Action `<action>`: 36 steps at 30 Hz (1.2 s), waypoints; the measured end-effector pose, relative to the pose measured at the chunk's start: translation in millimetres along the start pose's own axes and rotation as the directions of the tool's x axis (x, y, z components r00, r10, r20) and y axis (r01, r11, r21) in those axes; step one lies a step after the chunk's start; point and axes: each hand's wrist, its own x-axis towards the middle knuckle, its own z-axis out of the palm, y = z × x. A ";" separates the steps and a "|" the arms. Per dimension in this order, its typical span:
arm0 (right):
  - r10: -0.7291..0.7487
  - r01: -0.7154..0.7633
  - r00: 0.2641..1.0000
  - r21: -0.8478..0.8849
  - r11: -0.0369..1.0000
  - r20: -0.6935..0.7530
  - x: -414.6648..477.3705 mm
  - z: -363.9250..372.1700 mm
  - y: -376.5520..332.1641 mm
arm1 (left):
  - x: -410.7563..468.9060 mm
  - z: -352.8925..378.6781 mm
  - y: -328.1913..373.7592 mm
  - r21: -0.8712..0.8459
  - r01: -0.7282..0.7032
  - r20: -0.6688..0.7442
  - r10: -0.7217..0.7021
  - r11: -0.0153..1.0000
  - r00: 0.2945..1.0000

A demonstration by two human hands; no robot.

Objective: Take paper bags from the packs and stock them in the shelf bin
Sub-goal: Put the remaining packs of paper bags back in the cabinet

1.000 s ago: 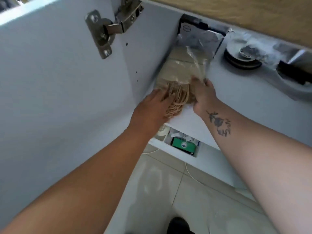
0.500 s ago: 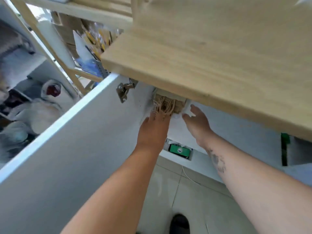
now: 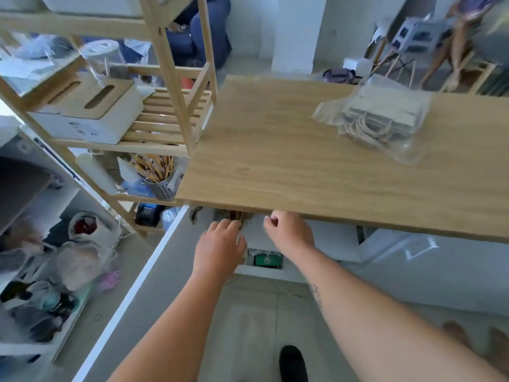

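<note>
Paper bags with brown twine handles sit in the white cabinet, tucked just under the near edge of the wooden surface, so only a small strip of them and their handles shows. The left hand reaches in with its back up and its fingers bent forward, the tips right at the twine handles; whether they hold the handles or only touch them I cannot tell, since the tips are hidden against the bags. The right hand hovers just to the right of the bags, close under the edge of the surface, its fingers loosely curled and holding nothing. On the far right of the surface lies a clear plastic pack of more bags, their twine handles pointing toward the near side. The white cabinet door stands open on the left, with a metal hinge near the bags. Farther left stands a wooden rack carrying a white box with a slotted wooden lid and, lower, a perforated metal cup of pencils. Below the hands a green item lies on a lower shelf, and a black shoe rests on the tiled floor.
</note>
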 end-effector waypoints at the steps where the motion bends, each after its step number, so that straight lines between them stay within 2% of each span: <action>1: 0.002 -0.002 0.999 0.004 1.000 -0.043 2.9 -15.9 -0.4 | 5.7 -9.3 5.4 0.010 -0.025 -0.019 0.025 1.000 0.999; 6: 0.074 -0.077 0.974 -0.004 0.997 -0.215 23.0 -91.2 20.0 | 46.3 -40.4 47.9 -0.011 -0.089 -0.039 0.088 0.996 0.995; 10: 0.167 -0.147 0.929 0.083 0.986 -0.330 44.5 -139.4 61.8 | 90.0 -47.4 94.8 -0.113 -0.096 -0.033 0.093 0.989 0.995; 18: 0.344 -0.251 0.826 0.255 0.934 -0.447 137.9 -215.2 161.1 | 222.8 -28.3 189.8 -0.307 -0.091 -0.002 0.095 0.947 0.995; 24: 0.469 -0.361 0.772 0.311 0.879 -0.429 227.1 -247.2 229.7 | 339.7 -3.8 257.5 -0.259 -0.076 0.074 0.098 0.963 0.992; 27: 0.546 -0.380 0.752 0.433 0.817 -0.370 263.6 -253.4 250.3 | 390.0 8.8 284.6 -0.267 -0.061 0.111 0.094 0.962 0.989; 29: 0.601 -0.388 0.734 0.533 0.752 -0.315 283.9 -252.0 259.3 | 417.1 18.5 299.3 -0.265 -0.020 0.170 0.067 0.964 0.983; 33: 0.642 -0.379 0.721 0.628 0.680 -0.261 304.1 -244.8 266.6 | 450.9 39.6 317.0 -0.345 0.157 0.365 -0.022 0.926 0.931; 36: 0.633 -0.319 0.738 0.708 0.630 -0.232 309.3 -243.1 265.6 | 455.0 48.0 326.5 -0.326 0.165 0.371 -0.035 0.931 0.928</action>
